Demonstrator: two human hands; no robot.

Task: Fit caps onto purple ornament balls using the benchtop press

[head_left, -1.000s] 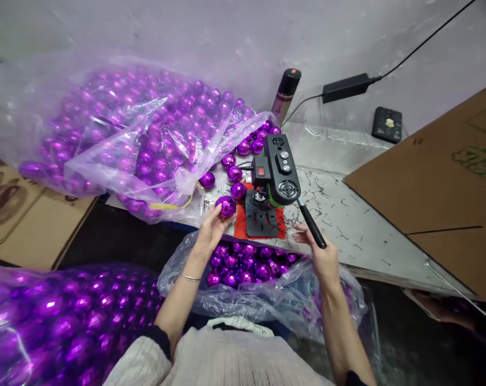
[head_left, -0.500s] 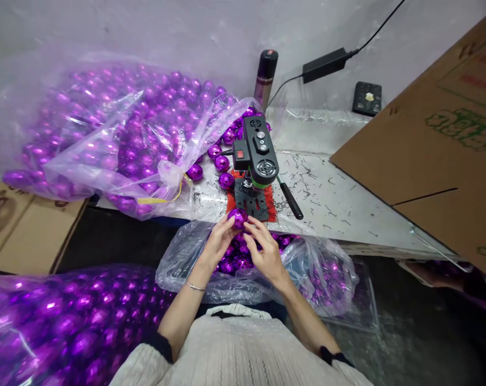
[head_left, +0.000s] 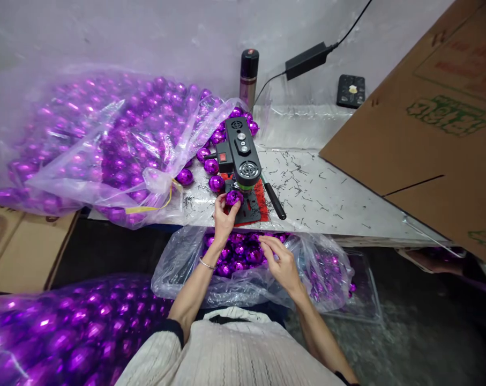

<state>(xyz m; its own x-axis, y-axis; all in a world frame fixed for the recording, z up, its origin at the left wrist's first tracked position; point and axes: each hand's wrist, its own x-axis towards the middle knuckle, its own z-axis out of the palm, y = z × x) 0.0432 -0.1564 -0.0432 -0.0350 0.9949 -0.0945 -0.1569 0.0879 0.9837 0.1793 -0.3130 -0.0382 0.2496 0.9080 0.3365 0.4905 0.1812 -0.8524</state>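
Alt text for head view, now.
Left hand holds a purple ball at a black machine on a table; right hand hovers over an open bag of balls. A full bag lies left of the machine, a carton to its right.

Left hand (head_left: 224,221) holds a faceted purple ball (head_left: 234,197) at the base plate (head_left: 254,215) of a black lever press (head_left: 243,153). Right hand (head_left: 282,262), loosely pinched, is over an open plastic bag (head_left: 243,294) of purple balls (head_left: 239,250); whether it grips anything cannot be told. Surface (head_left: 347,214) beside the press is strewn with short dark wires (head_left: 319,221)
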